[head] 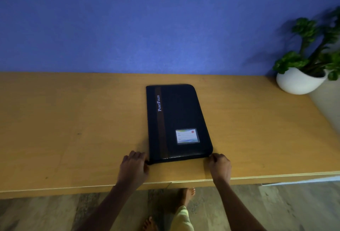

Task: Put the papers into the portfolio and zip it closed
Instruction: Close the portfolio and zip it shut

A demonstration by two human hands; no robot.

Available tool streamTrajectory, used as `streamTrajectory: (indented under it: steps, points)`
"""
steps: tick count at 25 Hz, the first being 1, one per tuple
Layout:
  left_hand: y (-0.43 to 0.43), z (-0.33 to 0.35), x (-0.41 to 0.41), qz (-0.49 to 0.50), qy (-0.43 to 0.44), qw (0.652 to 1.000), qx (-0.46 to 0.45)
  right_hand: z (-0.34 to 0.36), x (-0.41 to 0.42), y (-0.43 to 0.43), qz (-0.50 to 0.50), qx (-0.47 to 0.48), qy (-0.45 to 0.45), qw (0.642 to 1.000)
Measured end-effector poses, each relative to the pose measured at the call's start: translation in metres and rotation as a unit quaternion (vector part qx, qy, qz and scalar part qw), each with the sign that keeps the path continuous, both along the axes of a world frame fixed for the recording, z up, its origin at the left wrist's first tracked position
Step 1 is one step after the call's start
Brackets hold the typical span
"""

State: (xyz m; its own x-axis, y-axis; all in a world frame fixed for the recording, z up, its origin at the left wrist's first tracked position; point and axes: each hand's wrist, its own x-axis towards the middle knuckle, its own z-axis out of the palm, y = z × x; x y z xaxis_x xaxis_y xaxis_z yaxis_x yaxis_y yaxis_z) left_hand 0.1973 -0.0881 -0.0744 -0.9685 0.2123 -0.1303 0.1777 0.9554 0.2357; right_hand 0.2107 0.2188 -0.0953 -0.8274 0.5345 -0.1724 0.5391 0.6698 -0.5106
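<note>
A black portfolio (176, 120) lies closed and flat on the wooden table (73, 120), with a brown stripe, the word "PortFolio" and a small label card on its cover. My left hand (135, 166) touches its near left corner, fingers curled against the edge. At the near right corner, my right hand (219, 165) is curled with its fingertips pinched at the edge; whether it holds the zip pull is hidden. No papers are in view.
A white pot with a green plant (301, 76) stands at the table's far right corner against the blue wall. The table's front edge runs just behind my wrists. Bare feet show on the floor below.
</note>
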Motion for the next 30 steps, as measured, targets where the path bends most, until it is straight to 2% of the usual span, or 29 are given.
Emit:
streamTrajectory:
  steps: [3,6,8,11,15,17,20,23,30]
  points:
    - [0.031,0.006,-0.013,-0.075,0.057,0.995,0.015,-0.007,0.004,0.003,-0.032,-0.022,0.067,0.997]
    - [0.085,0.014,-0.035,-0.173,0.016,0.983,0.052,-0.01,0.002,0.01,-0.055,-0.063,0.093,0.992]
    - [0.124,0.018,-0.053,-0.249,-0.005,0.967,0.046,-0.011,0.0,0.015,-0.047,-0.093,0.096,0.99]
    - [0.175,0.028,-0.086,-0.345,-0.052,0.937,-0.017,-0.013,-0.001,0.021,-0.02,-0.103,0.098,0.99]
    - [0.216,0.035,-0.127,-0.434,-0.103,0.883,-0.149,-0.017,-0.002,0.029,0.031,-0.062,0.127,0.989]
    - [0.225,0.037,-0.141,-0.457,-0.11,0.867,-0.164,-0.019,-0.003,0.032,0.044,-0.075,0.121,0.989]
    - [0.229,0.039,-0.15,-0.486,-0.089,0.859,-0.132,-0.024,-0.003,0.037,0.053,-0.091,0.114,0.988]
    - [0.222,0.038,-0.149,-0.487,-0.074,0.866,-0.088,-0.027,-0.01,0.045,0.041,-0.093,0.111,0.989]
    - [0.217,0.039,-0.152,-0.468,-0.058,0.881,-0.03,-0.019,-0.055,0.069,0.091,-0.104,0.133,0.982]
